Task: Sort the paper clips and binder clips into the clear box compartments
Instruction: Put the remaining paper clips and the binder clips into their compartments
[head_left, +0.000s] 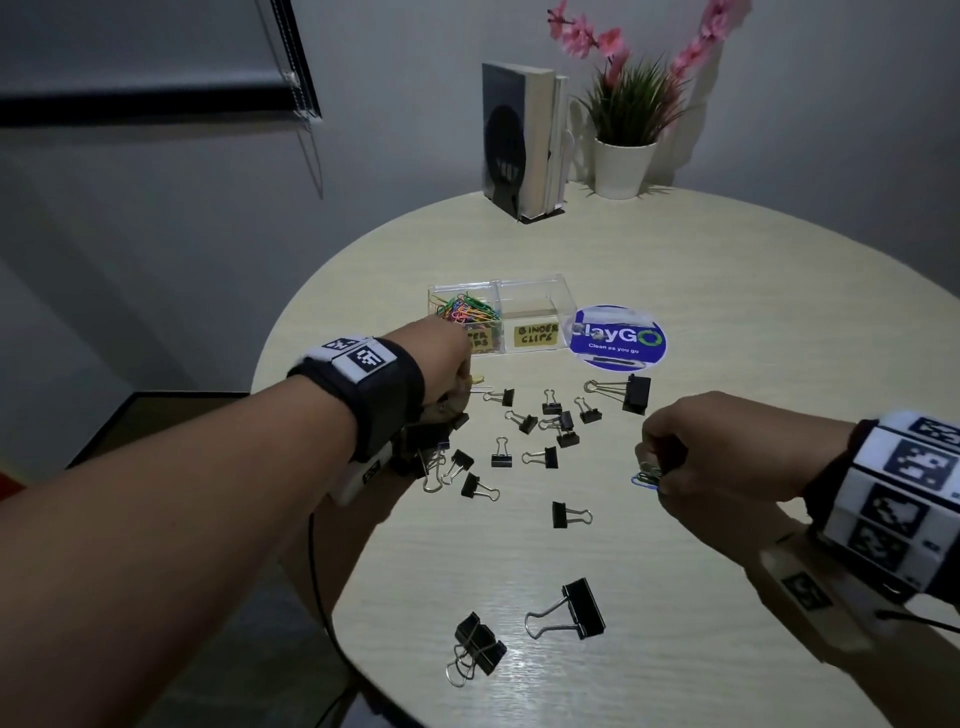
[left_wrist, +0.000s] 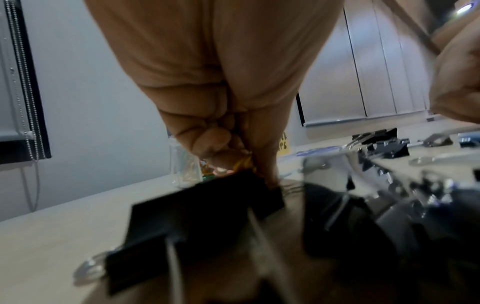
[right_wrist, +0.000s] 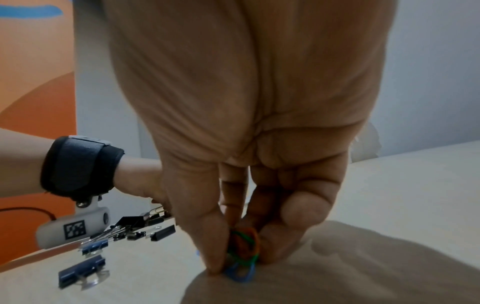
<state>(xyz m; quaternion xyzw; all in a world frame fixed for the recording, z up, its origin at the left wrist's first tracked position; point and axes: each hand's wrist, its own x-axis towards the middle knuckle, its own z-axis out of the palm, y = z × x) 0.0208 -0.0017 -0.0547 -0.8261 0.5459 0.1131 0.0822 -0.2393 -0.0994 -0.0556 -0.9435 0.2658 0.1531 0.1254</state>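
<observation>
- Right hand (head_left: 727, 457) pinches a bunch of coloured paper clips (right_wrist: 242, 253) against the surface (head_left: 727, 312)
- Left hand (head_left: 441, 364) pinches a yellow paper clip (left_wrist: 244, 164) beside the clear box (head_left: 535, 296)

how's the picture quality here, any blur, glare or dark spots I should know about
Head view: dim room, fairly sharp, glare streaks on the table near its front edge. Left wrist view: the closest binder clips are smeared and out of focus. Right wrist view: soft; the right hand casts a broad shadow beneath its paper clips.
</observation>
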